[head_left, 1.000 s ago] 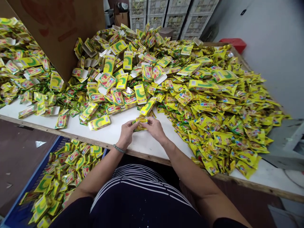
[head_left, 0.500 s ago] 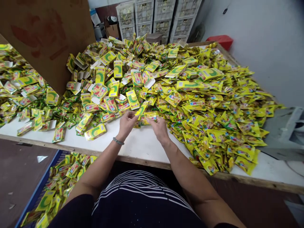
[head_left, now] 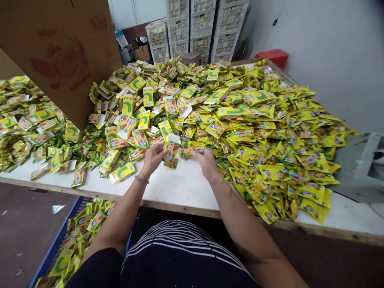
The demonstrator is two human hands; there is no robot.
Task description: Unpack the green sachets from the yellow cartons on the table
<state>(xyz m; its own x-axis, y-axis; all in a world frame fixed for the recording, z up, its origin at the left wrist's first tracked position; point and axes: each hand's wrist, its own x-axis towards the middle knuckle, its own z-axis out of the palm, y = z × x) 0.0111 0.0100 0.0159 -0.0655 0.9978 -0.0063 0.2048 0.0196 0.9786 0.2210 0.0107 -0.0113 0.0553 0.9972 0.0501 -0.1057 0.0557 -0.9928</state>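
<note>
Since half a second ago, my hands have been moving apart, and the small box [head_left: 172, 146] has been turning, so that its red-pictured side and a white open flap are now showing. My left hand [head_left: 153, 159] is grasping this box between thumb and fingers, just above the middle of the white table [head_left: 186, 190]. My right hand [head_left: 207, 163] is pinching a shiny yellow packet [head_left: 195, 147] at the fingertips, also over the middle of the table, near the box but outside it. Something yellow and green is showing just below the box; I cannot tell whether I am holding it.

Judging by how things are lying, the work is far from finished. A heap of boxes [head_left: 127, 106], many with flaps standing open, is covering the back and left of the table. A large mound of loose packets [head_left: 270, 154] is filling its right side. Below the table's front edge, on the left, a blue crate [head_left: 58, 237] is holding many boxes, seemingly the finished part; I cannot tell whether all are closed. Behind the table, stacked white crates [head_left: 178, 30] are standing.
</note>
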